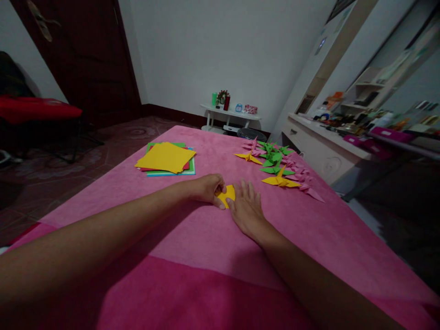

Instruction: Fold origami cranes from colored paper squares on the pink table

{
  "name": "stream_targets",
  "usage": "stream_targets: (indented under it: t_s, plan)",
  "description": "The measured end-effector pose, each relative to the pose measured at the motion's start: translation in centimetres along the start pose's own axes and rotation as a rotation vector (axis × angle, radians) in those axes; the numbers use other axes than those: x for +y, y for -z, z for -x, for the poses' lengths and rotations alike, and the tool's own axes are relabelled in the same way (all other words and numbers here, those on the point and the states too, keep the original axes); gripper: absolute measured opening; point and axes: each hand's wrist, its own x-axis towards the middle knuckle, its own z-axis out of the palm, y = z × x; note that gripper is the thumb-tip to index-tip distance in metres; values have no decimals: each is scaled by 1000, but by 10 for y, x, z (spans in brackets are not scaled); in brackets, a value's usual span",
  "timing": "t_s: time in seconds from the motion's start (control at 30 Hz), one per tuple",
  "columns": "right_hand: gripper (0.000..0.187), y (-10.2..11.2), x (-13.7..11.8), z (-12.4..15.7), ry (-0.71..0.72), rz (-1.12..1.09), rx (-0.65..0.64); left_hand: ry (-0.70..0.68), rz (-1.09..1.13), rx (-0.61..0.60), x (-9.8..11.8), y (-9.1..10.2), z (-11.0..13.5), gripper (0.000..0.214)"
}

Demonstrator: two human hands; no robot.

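Note:
A small folded piece of yellow origami paper (227,196) lies on the pink cloth (206,238) between my hands. My left hand (209,189) is closed on its left side, fingers curled and thumb at the near edge. Flat on the cloth at the right, my right hand (246,206) has its fingers stretched out, with the thumb touching the paper's right edge. The paper's outer edges are partly hidden by my fingers. Beyond my left hand sits a stack of coloured paper sheets (165,158), yellow on top.
Several folded paper cranes lie at the right, among them a yellow crane (282,181), a green crane (277,169) and pink ones (299,172). A white side table (233,112) stands by the far wall. A cluttered dresser (326,142) is at the right, a red chair (37,110) at the left.

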Motion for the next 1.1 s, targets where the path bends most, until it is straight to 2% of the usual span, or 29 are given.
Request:
stream_targets:
  t_s: [0.17,0.27,0.33,0.4,0.43,0.47,0.53,0.6,0.7,0.87,0.93,1.0,1.1]
  plan:
    - [55,4,34,-3,-104,48,-62,26,-25,-24,2,2,-2,57]
    - [53,9,43,-1,-110,40,3,43,-25,-28,3,3,-1,56]
    - [51,14,39,4,-37,21,144,41,-32,-12,4,3,-1,55]
    - [53,16,26,11,116,-23,283,22,-25,9,4,3,0,53]
    - [54,17,18,16,211,-59,291,7,-16,11,4,3,0,50]
    - [59,16,9,21,301,-101,247,-15,-8,7,4,2,0,45]
    - [74,14,-5,30,429,-167,69,-70,-9,-7,3,2,-1,32]
    - [86,12,-11,37,461,-190,-76,-113,-3,-15,2,1,0,23]
    - [88,13,-4,41,467,-167,-158,-103,46,-15,2,1,3,29]
    - [80,26,23,43,407,-74,-144,-28,59,8,3,7,10,50]
    - [69,31,29,41,361,-71,-94,2,103,-22,2,8,8,46]
    - [47,34,32,33,288,-110,-28,28,144,-41,0,7,4,39]
    - [33,33,33,9,134,-183,71,24,118,10,-4,2,-1,40]
